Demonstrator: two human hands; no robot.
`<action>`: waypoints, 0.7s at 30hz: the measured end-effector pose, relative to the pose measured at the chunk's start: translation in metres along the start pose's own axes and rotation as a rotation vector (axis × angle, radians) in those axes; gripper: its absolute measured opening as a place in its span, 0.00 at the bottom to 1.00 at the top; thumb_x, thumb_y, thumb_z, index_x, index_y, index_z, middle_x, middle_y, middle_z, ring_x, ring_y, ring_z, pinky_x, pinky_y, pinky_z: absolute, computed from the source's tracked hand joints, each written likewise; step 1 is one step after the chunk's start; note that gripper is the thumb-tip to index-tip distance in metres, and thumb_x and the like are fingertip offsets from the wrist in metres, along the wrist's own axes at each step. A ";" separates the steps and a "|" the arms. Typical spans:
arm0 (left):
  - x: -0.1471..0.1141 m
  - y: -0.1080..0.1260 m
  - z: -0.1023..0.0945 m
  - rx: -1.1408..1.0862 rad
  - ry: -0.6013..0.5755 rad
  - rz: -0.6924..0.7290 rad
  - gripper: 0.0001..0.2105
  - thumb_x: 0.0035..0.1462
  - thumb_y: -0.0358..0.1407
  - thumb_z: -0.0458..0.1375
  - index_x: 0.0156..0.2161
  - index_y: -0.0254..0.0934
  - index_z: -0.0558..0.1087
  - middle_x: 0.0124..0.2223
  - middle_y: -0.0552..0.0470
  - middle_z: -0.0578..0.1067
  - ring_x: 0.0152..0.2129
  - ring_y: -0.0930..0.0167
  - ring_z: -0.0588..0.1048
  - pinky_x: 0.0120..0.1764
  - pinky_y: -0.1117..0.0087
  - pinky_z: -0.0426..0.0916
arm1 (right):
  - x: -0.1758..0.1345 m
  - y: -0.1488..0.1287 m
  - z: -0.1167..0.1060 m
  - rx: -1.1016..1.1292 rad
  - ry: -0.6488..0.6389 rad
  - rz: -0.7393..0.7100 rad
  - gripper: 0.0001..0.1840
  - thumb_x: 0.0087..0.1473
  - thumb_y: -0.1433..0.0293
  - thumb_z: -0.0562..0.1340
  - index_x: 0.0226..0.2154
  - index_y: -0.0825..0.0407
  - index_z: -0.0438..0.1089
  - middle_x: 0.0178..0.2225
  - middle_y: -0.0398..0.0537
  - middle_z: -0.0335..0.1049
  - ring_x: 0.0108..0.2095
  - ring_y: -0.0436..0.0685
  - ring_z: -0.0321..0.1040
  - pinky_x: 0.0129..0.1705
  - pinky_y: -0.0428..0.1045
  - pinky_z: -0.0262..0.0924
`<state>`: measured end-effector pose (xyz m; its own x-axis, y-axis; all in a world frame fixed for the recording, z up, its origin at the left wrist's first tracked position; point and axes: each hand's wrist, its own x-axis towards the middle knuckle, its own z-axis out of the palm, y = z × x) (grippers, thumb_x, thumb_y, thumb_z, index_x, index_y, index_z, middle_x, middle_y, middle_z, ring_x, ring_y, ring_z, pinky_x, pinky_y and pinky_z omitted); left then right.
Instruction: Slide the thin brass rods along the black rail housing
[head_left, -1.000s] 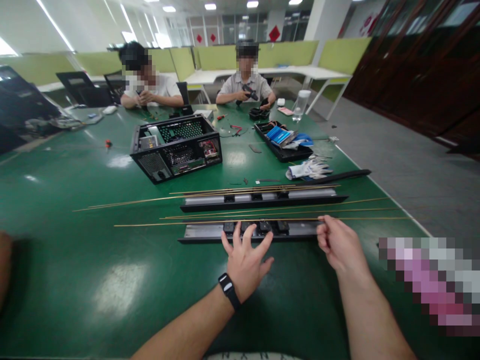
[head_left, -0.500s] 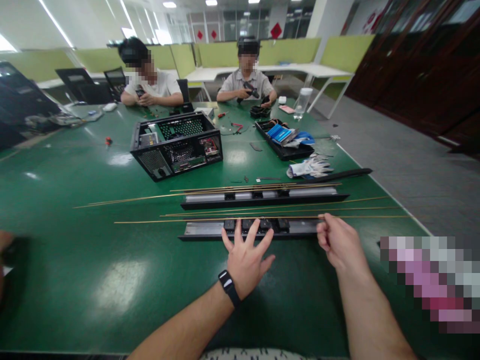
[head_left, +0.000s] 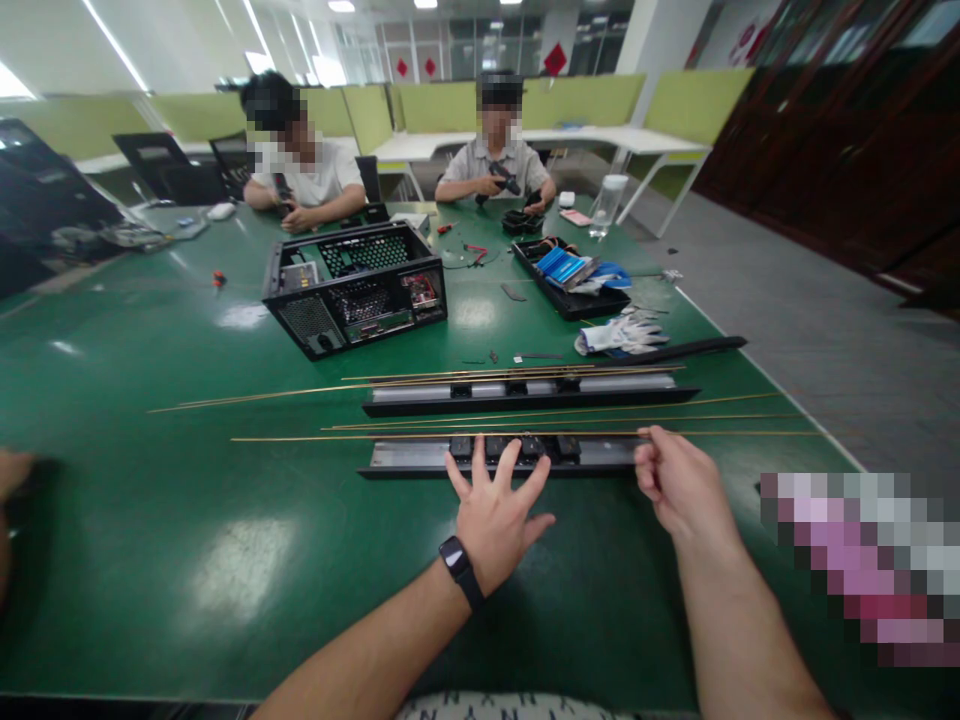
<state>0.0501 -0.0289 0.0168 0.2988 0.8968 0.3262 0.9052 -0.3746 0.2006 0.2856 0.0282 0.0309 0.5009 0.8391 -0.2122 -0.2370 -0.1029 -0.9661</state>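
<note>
My left hand point(head_left: 495, 515) is open, its fingers spread across several small black blocks point(head_left: 568, 448) in the nearer grey channel rail point(head_left: 409, 456). Whether the fingertips press on the blocks or hover just above them, I cannot tell. At the rail's right end, my right hand point(head_left: 679, 478) is closed in a pinch on a thin brass-coloured rod point(head_left: 292, 439) that runs lengthwise over the rail. Other thin rods point(head_left: 405, 427) lie just behind it. Farther back is a second channel rail point(head_left: 634, 384) with black blocks inside and rods across it.
An open black computer case point(head_left: 360, 290) stands at centre left. A black tray point(head_left: 577, 305) holds blue items, with work gloves point(head_left: 619, 336) in front. A long black strip point(head_left: 697, 348) lies at right. Two people sit opposite; another person's hand point(head_left: 13, 472) shows at the left edge.
My hands and the rod have barely moved. The other person's hand at the left edge has shifted slightly, and the seated person at left holds a dark object at a different angle.
</note>
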 end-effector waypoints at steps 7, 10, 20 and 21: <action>0.001 0.001 -0.006 0.042 -0.046 0.005 0.35 0.53 0.59 0.59 0.65 0.62 0.57 0.68 0.51 0.59 0.64 0.38 0.51 0.55 0.20 0.41 | 0.001 0.001 0.000 0.006 0.001 -0.003 0.14 0.48 0.61 0.68 0.31 0.53 0.69 0.16 0.39 0.66 0.09 0.45 0.52 0.06 0.40 0.38; 0.001 0.001 -0.008 0.060 -0.071 0.003 0.35 0.54 0.62 0.56 0.66 0.63 0.56 0.69 0.52 0.58 0.64 0.40 0.51 0.56 0.21 0.41 | 0.001 0.001 0.000 0.010 0.000 -0.001 0.14 0.48 0.61 0.68 0.31 0.54 0.69 0.16 0.40 0.66 0.09 0.45 0.52 0.06 0.40 0.39; 0.002 0.001 -0.010 0.035 -0.128 0.000 0.36 0.55 0.63 0.53 0.67 0.62 0.54 0.70 0.51 0.55 0.65 0.37 0.48 0.56 0.20 0.35 | 0.002 0.002 0.000 0.008 -0.001 -0.002 0.12 0.49 0.63 0.67 0.31 0.54 0.69 0.16 0.39 0.66 0.09 0.45 0.52 0.07 0.40 0.39; 0.002 0.001 -0.010 0.036 -0.131 0.002 0.36 0.55 0.63 0.53 0.67 0.62 0.54 0.70 0.50 0.55 0.65 0.37 0.48 0.56 0.20 0.35 | 0.002 0.002 0.000 0.007 -0.002 -0.005 0.12 0.49 0.63 0.67 0.31 0.54 0.69 0.16 0.39 0.66 0.09 0.45 0.52 0.07 0.40 0.39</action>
<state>0.0483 -0.0297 0.0265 0.3355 0.9201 0.2022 0.9142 -0.3698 0.1656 0.2863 0.0293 0.0285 0.5006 0.8405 -0.2074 -0.2403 -0.0953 -0.9660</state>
